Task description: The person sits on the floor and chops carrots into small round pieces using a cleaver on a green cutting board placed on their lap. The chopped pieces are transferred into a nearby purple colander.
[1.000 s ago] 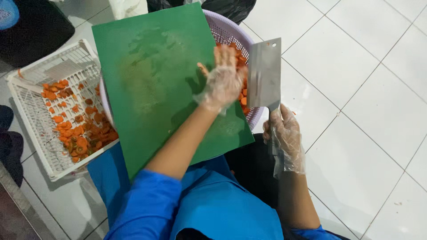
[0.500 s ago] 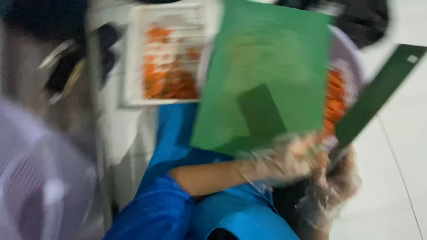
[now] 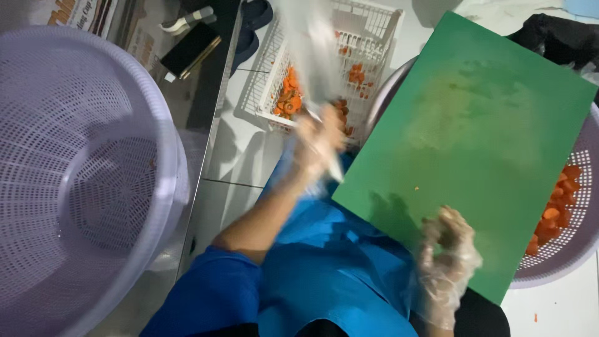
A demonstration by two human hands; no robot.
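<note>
My left hand, in a clear glove, is shut on the handle of a cleaver. The blade is motion-blurred and raised over a white slotted crate that holds carrot slices. My right hand, also gloved, rests with loosely curled fingers at the near edge of a green cutting board and holds nothing I can see. The board lies tilted across a purple basket with more carrot slices in it.
A large empty purple colander fills the left side. A black rectangular object lies on the dark surface behind it. A black bag sits at the top right. White floor tiles show below the crate.
The cleaver has passed from my right hand to my left and swung over the white crate. My right hand dropped to the board's near edge. The view turned left.
</note>
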